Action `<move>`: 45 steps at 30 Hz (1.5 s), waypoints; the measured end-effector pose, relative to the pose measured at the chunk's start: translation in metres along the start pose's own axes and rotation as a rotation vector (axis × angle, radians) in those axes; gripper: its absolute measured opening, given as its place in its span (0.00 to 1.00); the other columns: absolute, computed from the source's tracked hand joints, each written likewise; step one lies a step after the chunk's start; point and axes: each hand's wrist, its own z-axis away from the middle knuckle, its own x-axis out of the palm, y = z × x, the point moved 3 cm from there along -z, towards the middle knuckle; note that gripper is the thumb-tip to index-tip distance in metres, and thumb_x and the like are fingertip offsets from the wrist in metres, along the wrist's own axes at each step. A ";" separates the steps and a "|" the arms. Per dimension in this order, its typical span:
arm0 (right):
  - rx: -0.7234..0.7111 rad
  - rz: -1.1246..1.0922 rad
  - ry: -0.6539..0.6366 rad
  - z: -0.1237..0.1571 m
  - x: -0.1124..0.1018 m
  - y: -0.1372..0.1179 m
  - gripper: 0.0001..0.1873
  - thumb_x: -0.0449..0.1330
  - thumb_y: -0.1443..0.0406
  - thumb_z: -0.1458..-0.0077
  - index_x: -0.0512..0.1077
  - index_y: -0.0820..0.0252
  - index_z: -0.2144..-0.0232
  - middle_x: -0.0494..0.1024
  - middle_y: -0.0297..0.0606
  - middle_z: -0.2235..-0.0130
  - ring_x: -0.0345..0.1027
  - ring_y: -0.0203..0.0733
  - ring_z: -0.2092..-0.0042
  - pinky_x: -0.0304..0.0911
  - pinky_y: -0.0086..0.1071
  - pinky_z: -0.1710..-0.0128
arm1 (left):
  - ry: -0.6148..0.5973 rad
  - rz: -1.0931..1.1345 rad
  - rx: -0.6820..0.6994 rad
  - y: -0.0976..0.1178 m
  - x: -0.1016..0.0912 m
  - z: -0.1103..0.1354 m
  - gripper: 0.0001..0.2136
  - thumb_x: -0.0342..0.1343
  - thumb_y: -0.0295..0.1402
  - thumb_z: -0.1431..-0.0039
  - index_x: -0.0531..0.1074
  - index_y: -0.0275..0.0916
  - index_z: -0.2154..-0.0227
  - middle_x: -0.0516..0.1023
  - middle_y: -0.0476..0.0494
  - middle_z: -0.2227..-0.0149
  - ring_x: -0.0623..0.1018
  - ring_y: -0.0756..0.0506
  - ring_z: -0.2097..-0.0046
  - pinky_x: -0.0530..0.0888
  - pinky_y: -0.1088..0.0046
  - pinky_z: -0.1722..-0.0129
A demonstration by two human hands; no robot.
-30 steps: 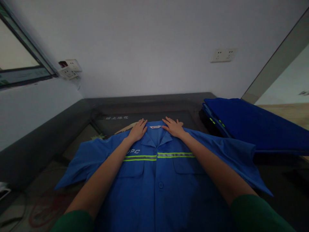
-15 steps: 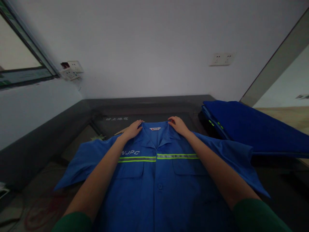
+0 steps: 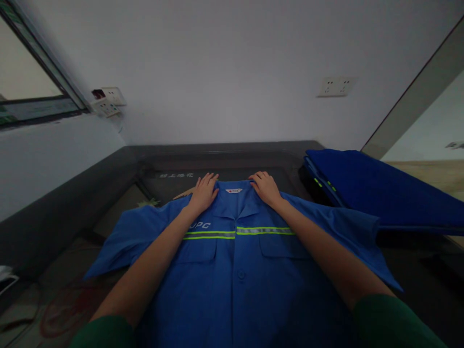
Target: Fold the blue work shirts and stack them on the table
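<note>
A blue short-sleeved work shirt [image 3: 217, 295] lies spread front up before me, its collar away from me and its sleeves out to both sides. Yellow-green and grey reflective stripes cross its chest, and white letters show partly beside my left forearm. My left hand [image 3: 205, 192] rests flat on the collar's left side, fingers stretched out. On the collar's right side lies my right hand [image 3: 266, 186], also with fingers extended. Between the hands a small white label [image 3: 234, 191] shows inside the neck. The lower shirt runs out of view.
A folded blue stack of cloth [image 3: 377, 188] with yellow-green stripes sits at the right. The dark table [image 3: 224, 148] has a raised rim against the wall. Wall sockets [image 3: 336, 87] are at the back right, and others at the left. A white object [image 3: 6, 278] stands at the left edge.
My left hand has shifted slightly inward and flattened, its fingers spreading on the collar. My right hand has moved a little left and its fingers have straightened. The shirt stays nearly in place.
</note>
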 end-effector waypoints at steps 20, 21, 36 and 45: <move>-0.419 -0.421 -0.368 0.033 0.003 -0.055 0.03 0.60 0.66 0.41 0.72 0.60 0.67 0.73 0.38 0.62 0.63 0.43 0.56 0.56 0.38 0.52 | -0.182 0.324 0.398 0.044 0.010 0.045 0.16 0.58 0.36 0.42 0.71 0.42 0.51 0.70 0.39 0.44 0.68 0.39 0.42 0.61 0.54 0.40; -0.403 -0.398 -0.362 0.034 0.006 -0.057 0.03 0.60 0.66 0.41 0.72 0.60 0.67 0.73 0.38 0.62 0.62 0.43 0.56 0.56 0.38 0.54 | -0.163 0.331 0.388 0.045 0.010 0.046 0.17 0.59 0.37 0.43 0.70 0.41 0.51 0.70 0.38 0.45 0.69 0.39 0.43 0.61 0.54 0.40; -0.388 -0.315 -0.266 0.047 0.003 -0.064 0.03 0.58 0.68 0.41 0.72 0.60 0.63 0.75 0.40 0.59 0.65 0.44 0.55 0.58 0.39 0.53 | -0.312 0.464 0.345 0.046 -0.007 0.047 0.14 0.59 0.31 0.45 0.70 0.42 0.56 0.73 0.41 0.46 0.69 0.40 0.42 0.47 0.46 0.36; -0.425 -0.399 -0.340 0.051 -0.009 -0.065 0.07 0.64 0.69 0.46 0.73 0.59 0.63 0.74 0.38 0.59 0.66 0.43 0.55 0.60 0.37 0.53 | -0.308 0.431 0.401 0.048 -0.007 0.048 0.15 0.59 0.32 0.45 0.71 0.41 0.53 0.72 0.40 0.46 0.70 0.40 0.43 0.57 0.52 0.38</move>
